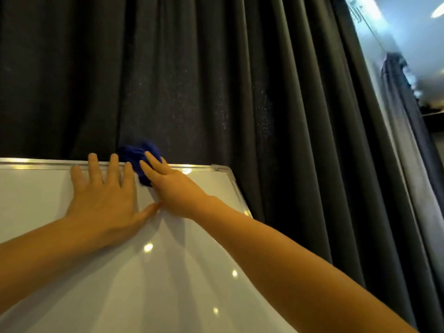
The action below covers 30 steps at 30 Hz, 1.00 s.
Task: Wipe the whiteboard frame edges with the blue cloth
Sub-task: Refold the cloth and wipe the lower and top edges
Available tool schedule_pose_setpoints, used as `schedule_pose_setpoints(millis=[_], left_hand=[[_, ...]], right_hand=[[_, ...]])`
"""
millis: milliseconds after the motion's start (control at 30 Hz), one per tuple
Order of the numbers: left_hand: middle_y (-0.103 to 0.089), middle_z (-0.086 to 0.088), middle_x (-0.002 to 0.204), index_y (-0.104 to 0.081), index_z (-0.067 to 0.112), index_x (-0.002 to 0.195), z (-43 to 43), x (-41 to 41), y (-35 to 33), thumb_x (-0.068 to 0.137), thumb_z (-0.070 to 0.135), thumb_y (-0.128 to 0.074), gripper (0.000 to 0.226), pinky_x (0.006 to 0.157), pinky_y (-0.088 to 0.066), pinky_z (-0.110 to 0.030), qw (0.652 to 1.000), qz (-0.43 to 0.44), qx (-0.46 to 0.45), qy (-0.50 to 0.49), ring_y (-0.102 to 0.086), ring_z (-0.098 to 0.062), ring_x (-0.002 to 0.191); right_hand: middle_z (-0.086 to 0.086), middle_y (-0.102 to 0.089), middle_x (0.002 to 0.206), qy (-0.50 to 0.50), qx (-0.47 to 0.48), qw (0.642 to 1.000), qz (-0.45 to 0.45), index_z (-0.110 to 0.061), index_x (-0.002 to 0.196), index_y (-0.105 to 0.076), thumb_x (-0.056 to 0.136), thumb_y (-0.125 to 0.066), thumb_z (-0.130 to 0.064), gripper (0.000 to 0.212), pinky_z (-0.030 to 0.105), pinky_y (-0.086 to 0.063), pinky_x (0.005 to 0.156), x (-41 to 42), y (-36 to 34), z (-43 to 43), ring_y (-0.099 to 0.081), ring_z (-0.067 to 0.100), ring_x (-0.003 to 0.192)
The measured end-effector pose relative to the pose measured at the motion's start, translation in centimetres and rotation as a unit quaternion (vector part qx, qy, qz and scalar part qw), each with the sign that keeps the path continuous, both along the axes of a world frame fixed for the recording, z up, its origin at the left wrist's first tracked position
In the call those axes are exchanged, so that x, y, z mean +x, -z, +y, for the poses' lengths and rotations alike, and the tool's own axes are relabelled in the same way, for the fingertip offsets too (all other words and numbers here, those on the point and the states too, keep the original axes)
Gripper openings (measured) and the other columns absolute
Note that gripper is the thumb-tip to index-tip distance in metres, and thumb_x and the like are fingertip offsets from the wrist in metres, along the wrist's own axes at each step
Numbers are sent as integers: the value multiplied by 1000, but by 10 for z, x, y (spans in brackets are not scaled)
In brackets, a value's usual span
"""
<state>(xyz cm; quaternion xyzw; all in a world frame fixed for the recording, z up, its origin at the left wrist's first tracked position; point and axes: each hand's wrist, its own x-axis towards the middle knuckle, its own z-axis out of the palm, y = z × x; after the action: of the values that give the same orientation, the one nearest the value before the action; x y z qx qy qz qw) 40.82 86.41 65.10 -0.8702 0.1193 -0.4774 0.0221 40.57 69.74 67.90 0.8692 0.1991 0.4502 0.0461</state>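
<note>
The whiteboard fills the lower left, with a silver frame along its top edge and down its right side. A bunched blue cloth sits on the top frame edge, partly over it. My right hand presses on the cloth with its fingers curled around it. My left hand lies flat on the board just left of the cloth, fingers spread, fingertips touching the top frame. Part of the cloth is hidden under my right fingers.
A dark pleated curtain hangs right behind the board. The frame's top right corner is rounded. At the far right a bright glass panel or window shows reflections.
</note>
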Motion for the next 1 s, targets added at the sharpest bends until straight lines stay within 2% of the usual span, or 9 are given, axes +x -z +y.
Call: schedule_pose_setpoints(millis=[100,200,300,400,500,633,700,800,1000], left_hand=[[18,-15,162,16,20,152,-7,0,10,59,87,6,115,115,4,-62,999,28,8,36,17,-45,145],[25,-17,159,22,21,150,-16,-1,22,61,86,4,112,115,6,-64,998,43,29,34,22,-46,144],[26,-19,159,22,22,150,-31,-4,25,69,87,-1,106,112,4,-70,999,45,25,8,22,-48,143],[22,-19,159,17,22,151,-45,-8,23,68,89,-4,109,108,2,-74,999,41,12,-11,20,-50,142],[22,-19,160,17,21,151,-43,-6,24,64,89,4,111,107,3,-74,999,39,10,-12,20,-51,141],[29,-17,158,34,20,141,-31,0,29,54,87,19,111,110,8,-71,997,44,51,33,27,-47,142],[29,-18,157,42,21,131,-32,-2,29,51,85,23,104,109,9,-71,997,40,58,29,27,-47,141],[29,-19,157,44,19,127,-34,-5,29,52,84,24,101,109,8,-72,998,36,55,21,25,-49,141],[24,-20,159,25,18,148,-28,0,33,58,84,18,112,109,8,-71,998,24,56,29,21,-49,143]], right_hand=[[10,-8,165,77,88,993,2,-14,155,-16,105,-36,-16,54,37,-13,119,-5,2,-62,-13,30,150],[15,-23,160,219,122,968,-2,-8,152,-24,105,-35,-16,49,42,-31,109,-15,-8,-97,-34,35,139],[17,-40,150,165,103,981,-23,-6,146,-36,102,-43,-16,45,43,-36,100,-14,-21,-65,-46,37,129],[14,-33,157,87,11,995,-41,-11,150,-34,97,-51,-10,56,46,-35,108,-12,-14,-37,-43,39,135],[12,-43,151,134,-31,988,-66,-13,144,-44,97,-49,-13,47,48,-46,98,-21,-11,-65,-48,37,130],[16,-61,120,321,148,934,-48,-8,122,-59,95,-50,-6,29,41,-45,74,-31,-18,-122,-61,37,104],[17,-61,115,297,198,933,-48,-6,118,-62,93,-55,-5,26,40,-42,70,-28,-28,-126,-61,37,100],[17,-61,112,287,200,936,-39,-5,118,-63,91,-57,-4,27,38,-41,67,-23,-37,-122,-61,36,97],[19,-59,109,234,299,924,-31,-7,115,-64,90,-50,1,30,43,-48,67,-29,15,-135,-54,33,80]])
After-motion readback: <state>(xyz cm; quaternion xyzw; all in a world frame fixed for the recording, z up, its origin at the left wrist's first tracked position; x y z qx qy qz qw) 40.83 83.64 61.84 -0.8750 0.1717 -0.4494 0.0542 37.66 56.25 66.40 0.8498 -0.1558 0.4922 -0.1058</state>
